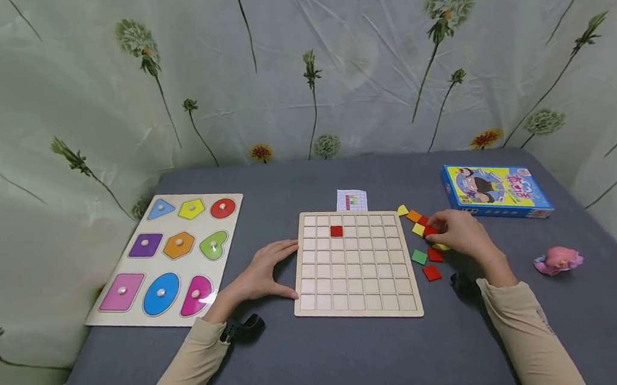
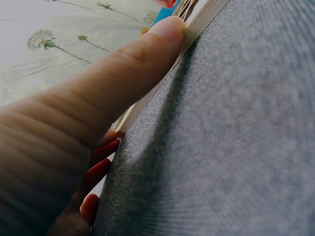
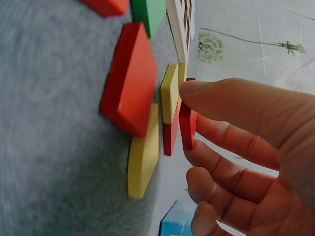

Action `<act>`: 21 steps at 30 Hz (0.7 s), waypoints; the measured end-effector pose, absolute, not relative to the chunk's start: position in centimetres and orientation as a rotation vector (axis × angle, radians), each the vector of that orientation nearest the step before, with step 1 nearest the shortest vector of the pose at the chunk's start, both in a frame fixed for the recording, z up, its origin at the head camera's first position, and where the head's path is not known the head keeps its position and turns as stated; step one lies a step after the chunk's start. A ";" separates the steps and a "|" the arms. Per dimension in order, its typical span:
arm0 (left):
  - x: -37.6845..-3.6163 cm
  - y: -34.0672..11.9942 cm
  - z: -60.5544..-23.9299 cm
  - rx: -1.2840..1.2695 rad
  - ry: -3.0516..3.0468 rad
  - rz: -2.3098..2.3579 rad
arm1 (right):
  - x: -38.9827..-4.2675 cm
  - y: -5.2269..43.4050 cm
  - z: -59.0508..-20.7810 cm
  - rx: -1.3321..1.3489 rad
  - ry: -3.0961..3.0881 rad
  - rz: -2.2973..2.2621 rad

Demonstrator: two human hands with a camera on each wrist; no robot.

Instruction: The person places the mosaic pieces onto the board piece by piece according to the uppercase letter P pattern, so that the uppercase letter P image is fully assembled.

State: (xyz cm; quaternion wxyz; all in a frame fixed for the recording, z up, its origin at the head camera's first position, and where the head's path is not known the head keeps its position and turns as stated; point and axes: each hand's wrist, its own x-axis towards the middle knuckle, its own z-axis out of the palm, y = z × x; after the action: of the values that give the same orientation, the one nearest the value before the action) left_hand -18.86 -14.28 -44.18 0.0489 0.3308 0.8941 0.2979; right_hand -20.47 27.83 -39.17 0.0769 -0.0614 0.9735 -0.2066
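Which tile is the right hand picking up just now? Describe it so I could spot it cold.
Start at the wooden grid board in the middle of the grey table; a loose cluster of coloured tiles lies just off its right edge. The right hand pinches a red tile at the top of that cluster, beside a yellow tile. Unlike the other tiles there, it sits between the fingertips.

Table [image 1: 354, 358], covered in grey cloth. Lying on it: a shape puzzle board [image 1: 169, 258] with knobbed coloured pieces, near the left edge; a wooden grid board [image 1: 354, 264] at the centre, one red tile in its upper rows; a small pattern card [image 1: 351, 200] just behind the grid board; loose coloured square tiles [image 1: 425, 256] just right of it; a blue game box [image 1: 496, 191] toward the far right corner; a pink toy [image 1: 557, 259] near the right edge.
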 end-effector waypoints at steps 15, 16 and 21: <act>-18.7 -14.3 -44.0 1.004 2.721 0.904 | -20.2 26.5 -39.2 -0.252 2.944 -0.616; -18.7 -14.3 -44.0 1.003 2.723 0.902 | -20.2 26.5 -39.2 -0.256 2.947 -0.613; -18.6 -14.3 -44.1 1.004 2.735 0.894 | -20.1 26.2 -39.0 -0.283 2.959 -0.610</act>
State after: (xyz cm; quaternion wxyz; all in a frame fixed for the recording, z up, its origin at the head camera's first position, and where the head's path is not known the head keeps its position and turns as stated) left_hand -18.63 -14.27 -44.06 0.0468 0.3292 0.8964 0.2931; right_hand -20.07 26.25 -39.04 0.0537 -0.0932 0.9737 -0.2008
